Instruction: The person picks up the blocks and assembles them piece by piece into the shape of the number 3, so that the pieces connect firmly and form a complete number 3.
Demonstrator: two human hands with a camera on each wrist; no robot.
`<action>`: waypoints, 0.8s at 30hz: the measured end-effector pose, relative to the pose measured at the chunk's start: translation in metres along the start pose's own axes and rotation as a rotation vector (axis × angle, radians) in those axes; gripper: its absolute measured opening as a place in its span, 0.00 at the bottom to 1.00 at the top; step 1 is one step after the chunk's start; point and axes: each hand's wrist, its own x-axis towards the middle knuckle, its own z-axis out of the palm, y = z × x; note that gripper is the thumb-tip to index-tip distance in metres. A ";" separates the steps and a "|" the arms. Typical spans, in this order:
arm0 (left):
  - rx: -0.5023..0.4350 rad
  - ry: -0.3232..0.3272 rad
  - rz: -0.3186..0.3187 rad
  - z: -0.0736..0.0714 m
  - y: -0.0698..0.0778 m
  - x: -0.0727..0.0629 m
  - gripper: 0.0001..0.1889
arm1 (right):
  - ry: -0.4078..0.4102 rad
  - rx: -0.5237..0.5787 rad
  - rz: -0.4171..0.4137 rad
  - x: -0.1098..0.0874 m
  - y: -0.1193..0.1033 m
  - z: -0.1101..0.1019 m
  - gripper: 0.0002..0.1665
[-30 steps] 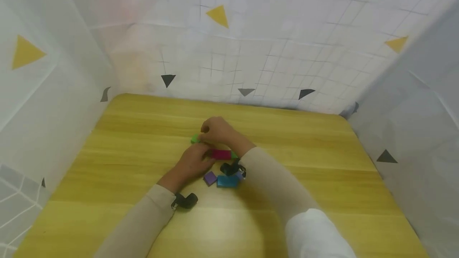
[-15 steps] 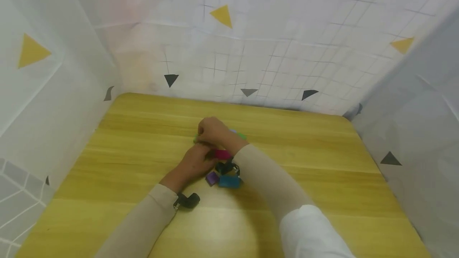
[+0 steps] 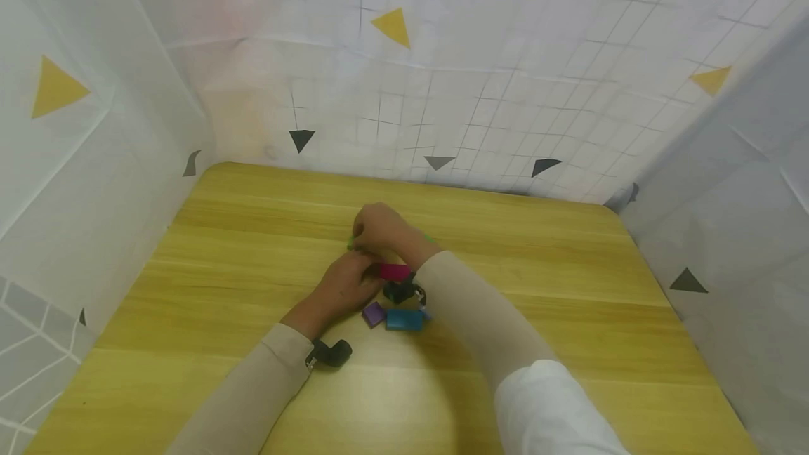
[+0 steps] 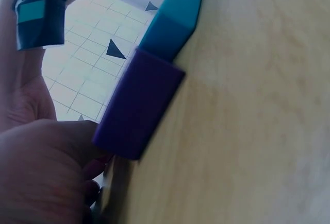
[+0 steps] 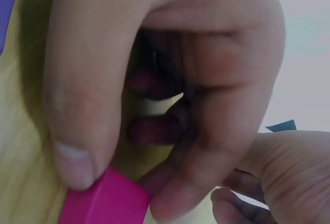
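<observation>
In the head view my left hand [image 3: 346, 283] rests low over the table beside a pink block [image 3: 395, 272], whose left end reaches toward the gap between thumb and fingers. Whether those fingers grip it is hidden. My right hand [image 3: 382, 229] is just beyond the left one, fingers bent downward. Up close in the right wrist view, its thumb and forefinger pinch a pink block [image 5: 105, 198]; I cannot tell whether this is the same block. A sliver of green block [image 3: 351, 241] shows by the right fingertips. A purple block [image 4: 139, 103] stands near the left thumb.
A blue block [image 3: 404, 320] lies just right of the purple one, a lighter purple piece [image 3: 425, 312] partly behind it. Another green piece [image 3: 430, 237] peeks out past the right forearm. White patterned sheets [image 3: 480, 90] enclose the wooden table [image 3: 537, 251] behind and at both sides.
My right hand first shifts slightly left and toward the green block, covering more of it, then hardly moves. The left hand stays nearly in place beside the pink block.
</observation>
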 end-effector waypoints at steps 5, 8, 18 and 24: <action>0.000 -0.002 -0.009 -0.001 0.001 -0.002 0.11 | 0.027 -0.039 0.014 -0.001 0.007 -0.001 0.10; 0.003 -0.002 -0.010 -0.001 0.001 -0.003 0.14 | 0.040 -0.037 0.024 -0.002 0.010 -0.002 0.10; 0.016 -0.036 -0.030 -0.003 0.001 -0.002 0.16 | 0.087 -0.017 0.065 -0.003 0.021 0.001 0.12; 0.001 -0.056 -0.045 -0.004 0.002 -0.002 0.15 | 0.117 0.031 0.103 -0.007 0.024 0.005 0.12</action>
